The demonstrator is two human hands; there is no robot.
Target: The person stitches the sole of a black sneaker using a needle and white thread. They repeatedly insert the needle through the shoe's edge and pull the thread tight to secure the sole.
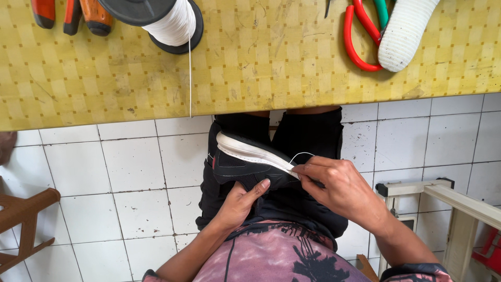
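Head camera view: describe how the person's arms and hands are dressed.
Both hands, left hand and right hand, are bare: no gloves, rings or watch visible. Forearms uncovered. Short sleeves of a pink tie-dye shirt with black print end near the elbows.

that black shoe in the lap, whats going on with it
A seated person holds a black shoe with a white sole on their lap. The left hand props it from below, while the right hand pinches at the sole's edge, where a loop of white thread shows. On the yellow table above lie a thread spool, red-handled scissors and a white sole.
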